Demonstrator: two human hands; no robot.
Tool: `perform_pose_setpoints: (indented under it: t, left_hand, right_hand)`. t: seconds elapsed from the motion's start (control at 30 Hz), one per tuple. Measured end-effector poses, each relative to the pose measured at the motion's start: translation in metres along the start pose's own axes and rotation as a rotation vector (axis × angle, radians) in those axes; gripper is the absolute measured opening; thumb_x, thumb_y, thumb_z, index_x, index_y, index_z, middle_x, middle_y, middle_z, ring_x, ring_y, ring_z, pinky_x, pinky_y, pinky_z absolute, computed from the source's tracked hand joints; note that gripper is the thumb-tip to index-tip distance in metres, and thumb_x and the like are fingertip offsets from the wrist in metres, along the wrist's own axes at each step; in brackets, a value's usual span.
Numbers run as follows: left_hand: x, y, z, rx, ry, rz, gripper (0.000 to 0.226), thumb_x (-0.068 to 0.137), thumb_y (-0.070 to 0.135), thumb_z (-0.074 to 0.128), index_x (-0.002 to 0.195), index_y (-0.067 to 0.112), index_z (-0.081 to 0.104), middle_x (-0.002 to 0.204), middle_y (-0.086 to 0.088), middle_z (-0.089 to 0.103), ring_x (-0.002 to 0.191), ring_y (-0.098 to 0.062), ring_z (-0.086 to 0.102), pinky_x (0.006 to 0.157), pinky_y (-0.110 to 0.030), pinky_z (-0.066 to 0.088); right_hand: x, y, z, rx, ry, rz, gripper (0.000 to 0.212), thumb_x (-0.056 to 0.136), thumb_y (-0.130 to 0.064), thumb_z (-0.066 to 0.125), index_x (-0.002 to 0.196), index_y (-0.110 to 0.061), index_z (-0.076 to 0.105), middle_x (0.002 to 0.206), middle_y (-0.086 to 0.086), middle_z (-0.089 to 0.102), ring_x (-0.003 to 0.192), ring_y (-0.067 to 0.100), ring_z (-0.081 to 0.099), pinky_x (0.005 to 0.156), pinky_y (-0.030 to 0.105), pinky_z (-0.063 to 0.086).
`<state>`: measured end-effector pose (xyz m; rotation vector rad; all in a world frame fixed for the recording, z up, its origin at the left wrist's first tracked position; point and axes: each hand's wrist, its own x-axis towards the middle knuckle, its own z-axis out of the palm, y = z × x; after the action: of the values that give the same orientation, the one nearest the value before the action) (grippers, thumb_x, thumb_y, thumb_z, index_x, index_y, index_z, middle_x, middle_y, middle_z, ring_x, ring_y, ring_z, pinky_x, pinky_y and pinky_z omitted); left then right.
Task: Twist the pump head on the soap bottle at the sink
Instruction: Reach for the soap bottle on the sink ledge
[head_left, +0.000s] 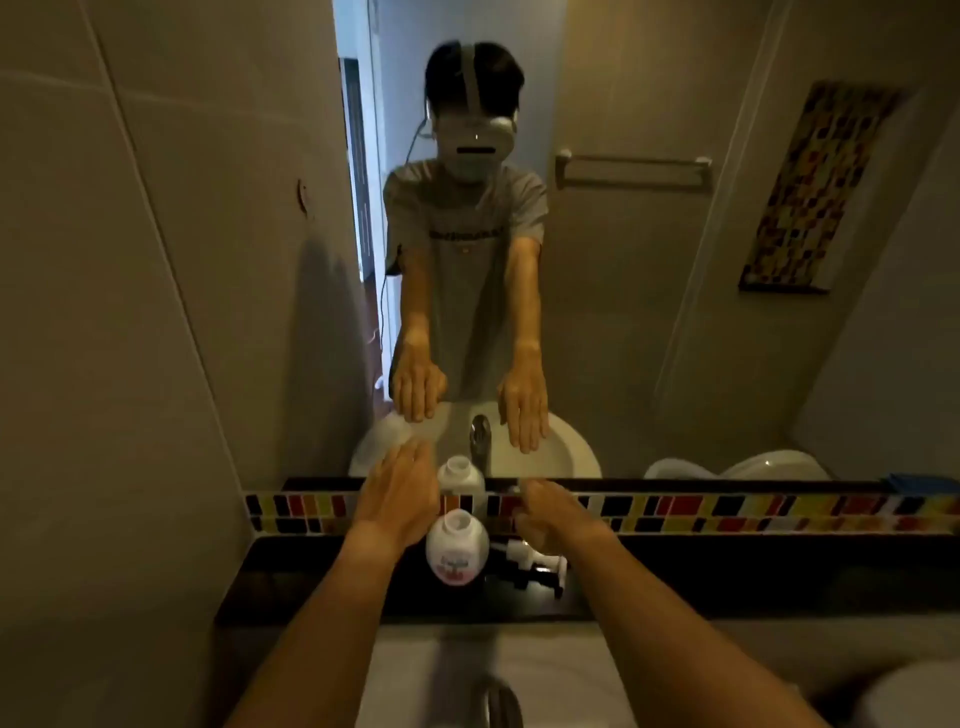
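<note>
A white soap bottle with a red label stands on the dark shelf under the mirror. Its neck is bare, with no pump on it. The white pump head lies on its side on the shelf just right of the bottle. My left hand hovers flat beside the bottle's left, fingers extended and holding nothing. My right hand hovers over the pump head, palm down and empty. The mirror reflection shows both hands flat with fingers out.
A chrome tap and the white basin lie below the shelf. A strip of coloured mosaic tiles runs behind the shelf. A grey tiled wall closes the left side.
</note>
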<state>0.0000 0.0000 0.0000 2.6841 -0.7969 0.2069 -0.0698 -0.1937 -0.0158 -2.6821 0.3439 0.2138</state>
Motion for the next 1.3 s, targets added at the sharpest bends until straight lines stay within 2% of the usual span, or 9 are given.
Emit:
perform_pose_setpoints:
  t: [0.17,0.3,0.43,0.53,0.67,0.77,0.97,1.07,1.3]
  left_hand:
    - [-0.007,-0.013,0.054,-0.078,-0.217,-0.113,0.045,0.092,0.025,0.049,0.134,0.011,0.044,0.14,-0.014,0.05,0.128,-0.03,0.048,0.106,-0.041,0.039]
    - [-0.007,-0.021,0.092,-0.226,-0.324,-0.179,0.069,0.077,0.035,0.072,0.136,0.016,0.043,0.138,-0.008,0.053,0.126,-0.028,0.051,0.107,-0.045,0.043]
    - [-0.006,-0.018,0.118,-0.487,-0.297,-0.295,0.079,0.065,0.032,0.084,0.132,0.023,0.043,0.133,-0.004,0.053,0.122,-0.025,0.053,0.102,-0.049,0.048]
    - [-0.014,-0.013,0.132,-0.594,-0.226,-0.342,0.076,0.059,0.034,0.088,0.122,0.026,0.047,0.123,-0.001,0.054,0.114,-0.022,0.055,0.095,-0.042,0.052]
    - [-0.028,-0.014,0.14,-0.738,-0.197,-0.378,0.072,0.06,0.033,0.089,0.118,0.024,0.047,0.113,0.007,0.055,0.104,-0.014,0.058,0.078,-0.025,0.052]
    - [-0.036,-0.026,0.127,-0.705,-0.178,-0.367,0.067,0.062,0.031,0.088,0.115,0.024,0.049,0.114,0.004,0.057,0.102,-0.014,0.058,0.077,-0.026,0.053]
    - [-0.053,-0.051,0.082,-0.345,-0.158,-0.299,0.071,0.06,0.033,0.086,0.12,0.023,0.05,0.121,-0.007,0.046,0.107,-0.029,0.058,0.084,-0.04,0.054]
    - [-0.063,-0.047,0.064,-0.278,-0.169,-0.236,0.075,0.062,0.031,0.085,0.126,0.022,0.048,0.125,-0.009,0.042,0.111,-0.032,0.056,0.09,-0.041,0.053]
    - [-0.086,-0.011,0.037,-0.245,-0.182,-0.019,0.068,0.067,0.03,0.081,0.127,0.03,0.047,0.129,0.0,0.037,0.115,-0.023,0.05,0.1,-0.038,0.049]
  right_hand:
    - [0.003,0.031,0.042,-0.096,-0.011,0.088,0.04,0.091,-0.024,0.06,0.129,-0.013,0.054,0.136,0.014,0.058,0.125,0.032,0.055,0.106,0.043,0.043]
    - [0.013,0.047,0.073,-0.098,-0.023,0.098,0.041,0.093,-0.019,0.059,0.134,-0.014,0.051,0.14,0.012,0.055,0.134,0.032,0.048,0.116,0.048,0.03]
    - [0.025,0.059,0.095,-0.092,-0.005,0.119,0.049,0.093,-0.017,0.061,0.139,-0.016,0.044,0.144,0.01,0.054,0.141,0.032,0.044,0.122,0.054,0.018]
    - [0.027,0.064,0.111,-0.076,0.043,0.14,0.056,0.092,-0.02,0.065,0.141,-0.019,0.04,0.143,0.009,0.055,0.138,0.03,0.048,0.12,0.053,0.025]
    - [0.016,0.065,0.128,-0.157,0.094,0.116,0.057,0.092,-0.026,0.064,0.144,-0.019,0.042,0.142,0.007,0.052,0.132,0.025,0.049,0.112,0.039,0.036]
    - [0.003,0.066,0.126,-0.148,0.097,0.084,0.055,0.094,-0.029,0.063,0.144,-0.02,0.042,0.141,0.006,0.053,0.131,0.024,0.05,0.109,0.036,0.037]
    - [-0.034,0.063,0.09,0.191,0.075,0.065,0.05,0.086,-0.027,0.072,0.131,-0.016,0.054,0.13,0.008,0.062,0.119,0.022,0.062,0.102,0.038,0.052]
    - [-0.053,0.054,0.071,0.07,0.095,-0.015,0.052,0.088,-0.029,0.07,0.136,-0.018,0.054,0.133,0.006,0.061,0.123,0.022,0.059,0.104,0.035,0.049]
    - [-0.079,0.022,0.053,-0.146,0.088,-0.137,0.056,0.088,-0.035,0.068,0.14,-0.025,0.05,0.134,0.006,0.06,0.124,0.024,0.056,0.108,0.039,0.043]
